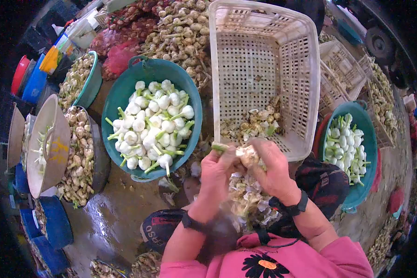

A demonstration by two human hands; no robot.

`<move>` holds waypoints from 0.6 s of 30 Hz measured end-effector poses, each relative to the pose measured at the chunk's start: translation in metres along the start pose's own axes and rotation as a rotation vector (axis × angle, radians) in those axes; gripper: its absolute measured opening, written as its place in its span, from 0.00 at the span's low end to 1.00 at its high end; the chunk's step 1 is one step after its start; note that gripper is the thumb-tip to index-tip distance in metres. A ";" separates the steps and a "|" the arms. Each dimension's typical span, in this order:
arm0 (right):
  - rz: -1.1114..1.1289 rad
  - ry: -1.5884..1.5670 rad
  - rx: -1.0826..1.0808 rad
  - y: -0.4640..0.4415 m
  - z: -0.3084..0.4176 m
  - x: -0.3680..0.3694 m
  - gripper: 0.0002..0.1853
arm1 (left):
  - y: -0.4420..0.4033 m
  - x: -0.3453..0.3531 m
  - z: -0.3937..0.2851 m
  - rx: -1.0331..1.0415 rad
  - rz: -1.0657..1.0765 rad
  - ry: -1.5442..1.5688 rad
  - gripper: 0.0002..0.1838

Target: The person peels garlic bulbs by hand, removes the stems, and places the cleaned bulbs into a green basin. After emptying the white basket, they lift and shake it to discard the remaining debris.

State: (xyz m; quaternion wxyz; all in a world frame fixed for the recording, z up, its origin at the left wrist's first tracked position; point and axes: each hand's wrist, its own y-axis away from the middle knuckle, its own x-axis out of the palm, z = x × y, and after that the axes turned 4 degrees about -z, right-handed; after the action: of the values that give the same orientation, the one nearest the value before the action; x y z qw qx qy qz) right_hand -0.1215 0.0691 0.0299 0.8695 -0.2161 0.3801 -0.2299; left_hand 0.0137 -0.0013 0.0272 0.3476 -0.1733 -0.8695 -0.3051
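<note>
My left hand (215, 173) pinches the green stem of a garlic bulb (248, 156), held over the front edge of a white perforated crate (310, 69). Against the bulb's other side, the fingers of my right hand (277, 172) are closed on its papery outer skin, slightly smeared by motion. Soil-stained, unpeeled garlic bulbs (263, 119) lie in the near end of the crate. Below my hands is a heap of loose garlic skins (248, 197). To the left, a green tub (107, 99) holds many clean white bulbs with short green stems.
Another green tub (363, 183) of white garlic stands at the right. Unpeeled garlic (183, 34) is piled behind, beside red mesh sacks (120, 55). More tubs and a tilted pale basin (55, 171) line the left. Wet floor (111, 222) shows at lower left.
</note>
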 end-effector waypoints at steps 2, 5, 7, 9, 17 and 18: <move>0.074 0.082 -0.110 0.002 0.003 -0.003 0.18 | -0.004 -0.011 0.008 0.054 0.010 -0.163 0.10; 0.068 -0.518 0.573 0.006 0.018 -0.002 0.17 | 0.006 -0.003 0.007 0.150 0.043 -0.165 0.09; -0.012 -0.899 0.825 0.010 0.010 0.011 0.18 | 0.009 -0.006 0.009 0.192 0.072 -0.214 0.09; -0.021 -1.019 0.916 0.007 0.008 0.012 0.19 | 0.007 -0.007 0.009 0.196 0.083 -0.226 0.10; 0.112 -0.369 0.354 0.005 0.003 -0.010 0.21 | 0.003 0.000 0.001 0.059 0.034 -0.184 0.09; 0.090 -0.353 0.330 0.005 0.002 -0.010 0.21 | 0.004 -0.001 0.001 0.149 0.048 -0.357 0.08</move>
State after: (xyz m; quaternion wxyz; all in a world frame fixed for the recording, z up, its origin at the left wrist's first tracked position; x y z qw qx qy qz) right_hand -0.1251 0.0792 0.0340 0.9553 -0.0907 0.1889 -0.2087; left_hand 0.0157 0.0023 0.0271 0.2071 -0.2191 -0.9331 -0.1961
